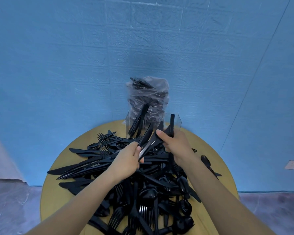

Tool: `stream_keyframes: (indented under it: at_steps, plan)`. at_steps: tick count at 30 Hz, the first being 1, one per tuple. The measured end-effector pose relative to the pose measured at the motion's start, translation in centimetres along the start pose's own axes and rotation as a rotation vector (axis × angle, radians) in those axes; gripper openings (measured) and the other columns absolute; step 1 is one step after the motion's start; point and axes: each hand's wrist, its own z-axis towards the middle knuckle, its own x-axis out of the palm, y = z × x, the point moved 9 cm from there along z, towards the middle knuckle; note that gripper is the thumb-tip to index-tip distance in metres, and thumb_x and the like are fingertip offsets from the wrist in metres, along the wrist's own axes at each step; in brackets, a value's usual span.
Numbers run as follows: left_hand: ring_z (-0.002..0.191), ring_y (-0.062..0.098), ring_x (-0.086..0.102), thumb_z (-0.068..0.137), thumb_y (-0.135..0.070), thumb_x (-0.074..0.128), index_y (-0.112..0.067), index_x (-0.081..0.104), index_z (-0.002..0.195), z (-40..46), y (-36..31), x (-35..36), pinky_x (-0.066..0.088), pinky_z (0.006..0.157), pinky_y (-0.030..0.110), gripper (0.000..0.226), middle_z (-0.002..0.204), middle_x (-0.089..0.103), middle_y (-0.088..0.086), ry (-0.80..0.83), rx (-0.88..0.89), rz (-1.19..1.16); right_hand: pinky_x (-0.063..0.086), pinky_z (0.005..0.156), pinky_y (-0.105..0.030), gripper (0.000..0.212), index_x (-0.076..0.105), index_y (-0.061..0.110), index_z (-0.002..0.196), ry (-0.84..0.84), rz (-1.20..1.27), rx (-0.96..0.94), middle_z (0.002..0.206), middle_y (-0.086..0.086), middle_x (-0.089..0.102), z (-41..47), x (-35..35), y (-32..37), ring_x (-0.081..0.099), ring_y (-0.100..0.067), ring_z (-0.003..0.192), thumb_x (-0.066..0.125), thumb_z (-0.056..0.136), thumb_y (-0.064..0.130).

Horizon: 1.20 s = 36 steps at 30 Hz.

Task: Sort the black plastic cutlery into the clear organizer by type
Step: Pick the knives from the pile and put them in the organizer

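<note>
A big heap of black plastic knives, forks and spoons [143, 184] covers a round yellow table [54, 197]. At the table's far edge stands the clear organizer [176, 121]; several black pieces lean in its left compartment [137, 122]. My left hand [127, 160] grips a couple of black knives [147, 141] whose blades point up toward the organizer. My right hand [176, 146] holds an upright black handle [172, 124] just in front of the organizer's right side. Which utensil that handle belongs to is hidden by the fingers.
A clear plastic bag [148, 94] stuffed with more black cutlery stands behind the organizer against the blue wall. A single spoon [206, 161] lies near the table's right edge. The floor shows below on both sides.
</note>
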Motion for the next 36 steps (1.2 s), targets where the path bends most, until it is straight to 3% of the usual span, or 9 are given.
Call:
stream_keyframes:
  at_steps: [4, 8, 14, 21, 26, 29, 32, 36]
  plan:
    - [0.056, 0.009, 0.054, 0.103, -0.021, 0.029, -0.019, 0.052, 0.094, -0.4, -0.2, 0.0, 0.045, 0.055, 0.019, 0.025, 0.077, 0.06, 0.002, 0.007, -0.005, -0.068, 0.023, 0.037, -0.014, 0.017, 0.054, 0.014, 0.077, -0.009, 0.126, 0.044, 0.04, 0.015, 0.041, 0.0, 0.4, 0.0, 0.026, -0.001, 0.033, 0.062, 0.09, 0.009]
    - [0.059, 0.011, 0.058, 0.103, -0.019, 0.03, -0.024, 0.055, 0.097, -0.7, -0.6, 0.3, 0.049, 0.06, 0.025, 0.026, 0.074, 0.062, 0.002, 0.015, -0.004, -0.185, 0.025, 0.038, -0.013, 0.017, 0.055, 0.014, 0.076, 0.011, 0.127, 0.02, 0.039, 0.015, 0.044, -0.4, 0.9, 0.4, 0.029, 0.0, 0.034, 0.063, 0.089, 0.008]
    - [0.056, 0.005, 0.051, 0.103, -0.021, 0.029, -0.006, 0.052, 0.111, -1.0, -1.9, 0.3, 0.043, 0.055, 0.018, 0.029, 0.073, 0.058, -0.002, -0.018, 0.068, -0.158, 0.027, 0.038, -0.013, 0.021, 0.055, 0.013, 0.07, -0.026, 0.165, 0.037, 0.042, 0.011, 0.048, -0.7, 1.2, 0.4, 0.031, -0.001, 0.034, 0.065, 0.088, 0.006]
    - [0.054, 0.001, 0.046, 0.102, -0.018, 0.031, 0.001, 0.045, 0.101, -1.4, -2.2, 0.6, 0.043, 0.057, 0.023, 0.024, 0.076, 0.054, -0.002, 0.014, 0.139, -0.066, 0.031, 0.039, -0.009, 0.031, 0.05, 0.016, 0.061, -0.076, 0.138, -0.077, 0.041, 0.016, 0.045, -0.6, 0.7, 0.9, 0.038, 0.001, 0.038, 0.07, 0.083, 0.004]
    - [0.062, 0.009, 0.058, 0.103, -0.018, 0.03, -0.003, 0.047, 0.107, -1.3, -0.9, -0.1, 0.052, 0.058, 0.024, 0.023, 0.085, 0.06, 0.006, -0.025, 0.007, -0.209, 0.036, 0.053, -0.015, 0.033, 0.049, 0.017, 0.059, -0.079, 0.002, -0.16, 0.053, 0.009, 0.045, -0.7, -0.2, 1.3, 0.041, -0.005, 0.051, 0.077, 0.077, 0.015]
    - [0.061, 0.011, 0.058, 0.103, -0.019, 0.031, -0.006, 0.047, 0.106, -1.5, -1.0, 0.8, 0.052, 0.058, 0.026, 0.021, 0.084, 0.06, 0.007, 0.065, -0.015, -0.225, 0.033, 0.052, -0.016, 0.036, 0.045, 0.012, 0.061, -0.027, -0.028, -0.194, 0.055, 0.002, 0.039, -0.8, 0.3, 1.7, 0.037, -0.007, 0.05, 0.079, 0.074, 0.013]
    - [0.054, 0.01, 0.052, 0.103, -0.018, 0.03, -0.002, 0.046, 0.108, -2.0, -1.9, 2.0, 0.05, 0.053, 0.025, 0.023, 0.075, 0.056, 0.004, 0.137, 0.0, -0.306, 0.038, 0.062, -0.022, 0.026, 0.056, 0.004, 0.072, -0.043, -0.029, -0.201, 0.063, -0.007, 0.046, -0.6, 0.5, 1.8, 0.043, -0.014, 0.059, 0.079, 0.073, 0.015]
    - [0.051, 0.007, 0.048, 0.104, -0.019, 0.028, 0.002, 0.045, 0.112, -2.1, -2.5, 1.9, 0.045, 0.049, 0.022, 0.029, 0.07, 0.054, 0.001, 0.131, 0.04, -0.349, 0.04, 0.055, -0.012, 0.028, 0.054, 0.009, 0.074, -0.105, -0.026, -0.226, 0.063, 0.0, 0.051, -0.6, 0.0, 1.9, 0.048, -0.008, 0.058, 0.081, 0.071, 0.016]
